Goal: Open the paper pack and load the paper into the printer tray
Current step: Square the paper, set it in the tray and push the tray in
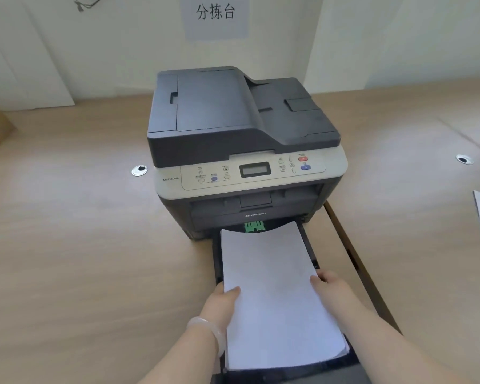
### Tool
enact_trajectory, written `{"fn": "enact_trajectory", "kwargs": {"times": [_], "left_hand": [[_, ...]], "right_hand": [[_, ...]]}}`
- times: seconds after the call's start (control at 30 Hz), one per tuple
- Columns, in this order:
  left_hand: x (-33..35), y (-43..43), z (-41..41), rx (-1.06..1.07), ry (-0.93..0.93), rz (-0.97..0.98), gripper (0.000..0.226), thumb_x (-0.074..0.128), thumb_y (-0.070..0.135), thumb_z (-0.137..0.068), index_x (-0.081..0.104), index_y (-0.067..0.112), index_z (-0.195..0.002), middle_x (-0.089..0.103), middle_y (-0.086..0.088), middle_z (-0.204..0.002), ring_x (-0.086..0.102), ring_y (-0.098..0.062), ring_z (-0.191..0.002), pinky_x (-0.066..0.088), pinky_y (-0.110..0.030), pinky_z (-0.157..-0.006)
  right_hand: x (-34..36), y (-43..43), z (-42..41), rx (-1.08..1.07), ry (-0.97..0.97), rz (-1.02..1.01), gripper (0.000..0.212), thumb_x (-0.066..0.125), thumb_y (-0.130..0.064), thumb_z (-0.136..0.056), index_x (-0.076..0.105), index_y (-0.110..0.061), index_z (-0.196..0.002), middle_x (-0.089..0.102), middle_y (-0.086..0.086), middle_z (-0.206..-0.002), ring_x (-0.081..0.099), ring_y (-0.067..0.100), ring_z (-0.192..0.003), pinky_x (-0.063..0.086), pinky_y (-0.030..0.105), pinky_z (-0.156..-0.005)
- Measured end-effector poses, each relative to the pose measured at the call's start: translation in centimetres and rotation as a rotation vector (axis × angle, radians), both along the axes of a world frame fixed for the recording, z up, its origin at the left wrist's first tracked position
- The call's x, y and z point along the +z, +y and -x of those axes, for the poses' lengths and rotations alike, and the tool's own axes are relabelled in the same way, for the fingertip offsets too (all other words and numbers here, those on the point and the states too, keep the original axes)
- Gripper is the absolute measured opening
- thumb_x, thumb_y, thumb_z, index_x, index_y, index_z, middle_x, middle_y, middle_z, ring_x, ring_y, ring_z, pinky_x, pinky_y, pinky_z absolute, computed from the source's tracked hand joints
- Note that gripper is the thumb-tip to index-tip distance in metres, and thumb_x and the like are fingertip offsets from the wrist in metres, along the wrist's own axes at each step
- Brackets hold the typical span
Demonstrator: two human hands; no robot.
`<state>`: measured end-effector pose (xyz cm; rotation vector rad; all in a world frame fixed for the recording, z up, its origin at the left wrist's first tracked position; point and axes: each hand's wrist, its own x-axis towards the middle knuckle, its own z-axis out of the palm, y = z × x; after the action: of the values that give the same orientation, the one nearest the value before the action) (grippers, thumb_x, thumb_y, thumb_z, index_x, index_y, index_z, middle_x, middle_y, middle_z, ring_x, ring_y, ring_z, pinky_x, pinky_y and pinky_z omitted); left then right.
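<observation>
We hold paper stack (275, 295) by both long sides. Left hand (222, 303) grip closed on left edge, thumb on top. Right hand (333, 286) grip closed on right edge. Stack lies over pulled-out printer tray (311, 253), far end near green guide (255, 227) at Lenovo printer (241, 151) on table (81, 245). Near end looks raised a bit. Stack sits a bit crooked. We think corners may catch tray wall, or sheets may slide and fan out if we let go too soon.

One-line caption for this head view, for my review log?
Both hands, left and right, lower a paper stack into the printer's pulled-out tray.
</observation>
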<state>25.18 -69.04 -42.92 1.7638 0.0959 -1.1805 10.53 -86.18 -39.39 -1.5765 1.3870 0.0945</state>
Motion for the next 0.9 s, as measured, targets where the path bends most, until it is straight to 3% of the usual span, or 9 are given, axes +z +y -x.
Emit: {"fn": "enact_trajectory", "kwargs": {"times": [0.07, 0.17, 0.23, 0.4, 0.53, 0.67, 0.8, 0.87, 0.9], "left_hand": [[0.1, -0.6, -0.3, 0.017, -0.015, -0.01, 0.032, 0.055, 0.024, -0.087, 0.059, 0.017, -0.118, 0.07, -0.003, -0.104, 0.066, -0.027, -0.098, 0.051, -0.045, -0.094], [0.2, -1.5, -0.8, 0.045, -0.047, -0.019, 0.029, 0.049, 0.02, -0.094, 0.054, 0.016, -0.123, 0.064, 0.003, -0.1, 0.062, -0.022, -0.094, 0.049, -0.032, -0.084], [0.0, -2.0, -1.0, 0.052, -0.073, -0.049, 0.034, 0.047, 0.022, -0.096, 0.05, 0.016, -0.129, 0.059, 0.0, -0.107, 0.055, -0.022, -0.099, 0.041, -0.029, -0.089], [-0.7, -3.4, -1.2, 0.024, -0.142, -0.132, 0.043, 0.046, 0.024, -0.095, 0.044, 0.012, -0.136, 0.058, -0.006, -0.118, 0.054, -0.025, -0.1, 0.042, -0.03, -0.093], [-0.4, -3.7, -0.7, 0.083, -0.124, -0.123, 0.047, 0.046, 0.031, -0.095, 0.041, 0.014, -0.139, 0.055, -0.003, -0.129, 0.051, -0.026, -0.111, 0.039, -0.032, -0.097], [0.5, -3.4, -0.5, 0.197, -0.107, -0.111, 0.051, 0.044, 0.032, -0.096, 0.037, 0.017, -0.144, 0.044, -0.002, -0.147, 0.043, -0.028, -0.132, 0.033, -0.033, -0.105], [0.6, -1.5, -0.5, 0.325, -0.065, -0.065, 0.047, 0.056, 0.044, -0.076, 0.066, 0.013, -0.11, 0.067, -0.01, -0.118, 0.062, -0.029, -0.109, 0.045, -0.042, -0.102], [0.3, -0.5, -0.5, 0.334, -0.065, -0.053, 0.023, 0.054, 0.035, -0.085, 0.064, 0.015, -0.083, 0.068, -0.004, -0.093, 0.059, -0.024, -0.096, 0.049, -0.041, -0.094], [0.3, -0.1, -0.4, 0.322, -0.081, -0.07, 0.019, 0.051, 0.029, -0.09, 0.062, 0.015, -0.085, 0.066, -0.004, -0.095, 0.057, -0.025, -0.098, 0.047, -0.044, -0.097]], "right_hand": [[-0.2, -0.5, -0.6, 0.01, -0.002, -0.01, 0.035, 0.041, -0.025, -0.098, 0.053, -0.012, -0.128, 0.061, 0.001, -0.085, 0.055, 0.014, -0.072, 0.039, 0.025, -0.057], [-0.3, -1.2, -1.6, 0.027, -0.015, -0.023, 0.041, 0.038, -0.026, -0.1, 0.045, -0.014, -0.138, 0.061, 0.008, -0.113, 0.052, 0.021, -0.093, 0.039, 0.026, -0.077], [-0.3, -1.7, -2.3, 0.043, -0.022, -0.017, 0.043, 0.037, -0.026, -0.101, 0.041, -0.014, -0.142, 0.057, 0.012, -0.126, 0.051, 0.025, -0.104, 0.038, 0.028, -0.083], [-1.7, -2.5, -3.1, 0.056, -0.029, -0.027, 0.043, 0.038, -0.024, -0.101, 0.042, -0.011, -0.141, 0.059, 0.014, -0.115, 0.053, 0.027, -0.097, 0.039, 0.03, -0.08], [-2.0, -2.3, -3.2, 0.112, -0.001, -0.064, 0.048, 0.037, -0.027, -0.102, 0.034, -0.01, -0.146, 0.046, 0.014, -0.145, 0.043, 0.033, -0.132, 0.037, 0.036, -0.103], [-1.5, -2.3, -2.7, 0.15, -0.031, -0.07, 0.05, 0.036, -0.026, -0.102, 0.028, -0.015, -0.15, 0.038, 0.01, -0.153, 0.037, 0.031, -0.139, 0.031, 0.038, -0.111], [-1.0, -2.6, -0.7, 0.211, -0.027, 0.007, 0.046, 0.038, -0.025, -0.101, 0.039, -0.016, -0.146, 0.048, 0.01, -0.145, 0.046, 0.029, -0.131, 0.037, 0.035, -0.105], [-0.8, -2.7, 0.3, 0.217, -0.025, 0.074, 0.043, 0.041, -0.024, -0.099, 0.047, -0.017, -0.141, 0.058, 0.012, -0.134, 0.057, 0.027, -0.114, 0.046, 0.035, -0.094], [-0.8, -2.7, 0.8, 0.209, -0.024, 0.102, 0.042, 0.041, -0.024, -0.098, 0.049, -0.016, -0.139, 0.062, 0.013, -0.128, 0.059, 0.025, -0.103, 0.049, 0.035, -0.088]]}}
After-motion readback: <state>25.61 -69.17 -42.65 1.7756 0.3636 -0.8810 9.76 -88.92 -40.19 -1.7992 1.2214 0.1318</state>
